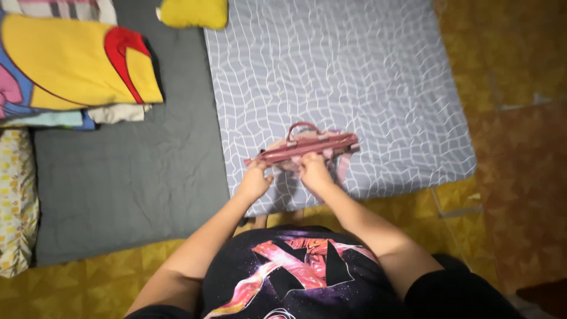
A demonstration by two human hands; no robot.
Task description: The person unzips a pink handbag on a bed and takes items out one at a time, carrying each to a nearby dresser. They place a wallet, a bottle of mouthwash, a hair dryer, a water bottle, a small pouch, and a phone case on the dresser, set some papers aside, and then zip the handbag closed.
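Head view | pink handbag (307,147) lies on grey patterned mattress (354,77), near its front edge | left hand (255,182) and right hand (313,171) are both closed on its near rim | judged light, soft, floppy; best gripped by rim or curved handle (302,126)

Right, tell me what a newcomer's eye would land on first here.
The pink handbag at the near edge of the grey patterned mattress, gripped along its top by the left hand and the right hand. Next, the bright yellow and red folded blanket stacked at upper left on the dark grey mattress, and the yellow pillow at the top.
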